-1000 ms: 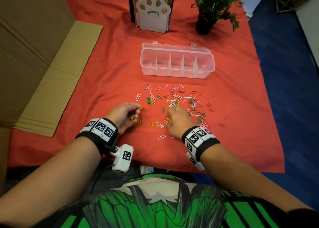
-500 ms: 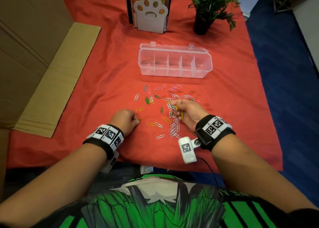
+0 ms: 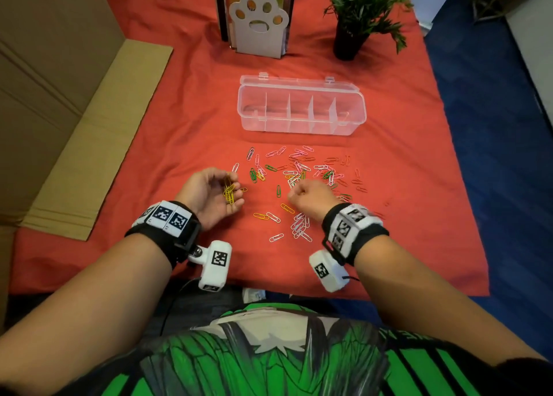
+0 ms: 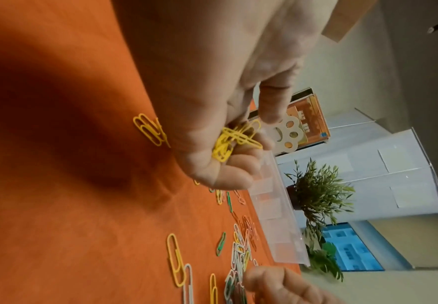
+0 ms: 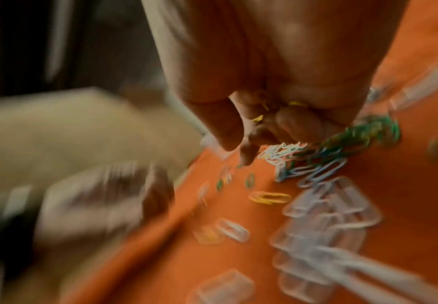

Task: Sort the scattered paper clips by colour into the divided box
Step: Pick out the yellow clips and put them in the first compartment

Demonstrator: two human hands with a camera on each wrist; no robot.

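Note:
My left hand (image 3: 209, 195) lies palm up just left of the pile, fingers curled round a bunch of yellow paper clips (image 3: 229, 190), which also show as yellow paper clips (image 4: 234, 139) in the left wrist view. My right hand (image 3: 305, 196) is a loose fist over the near side of the pile; bits of yellow clip (image 5: 258, 118) stick out between its curled fingers. Scattered paper clips (image 3: 299, 171) in pink, green, yellow, orange and white lie on the red cloth. The clear divided box (image 3: 302, 127) stands open behind them, its compartments looking empty.
A bunch of white clips (image 3: 300, 226) lies close to my right wrist. A paw-shaped bookend (image 3: 258, 21) and a potted plant (image 3: 356, 12) stand at the back. Cardboard (image 3: 89, 141) lies along the left. The table's front edge (image 3: 269, 288) is just under my wrists.
My left hand has turned palm up and lifted, showing the yellow clips it holds. My right hand has curled into a fist and moved left toward it.

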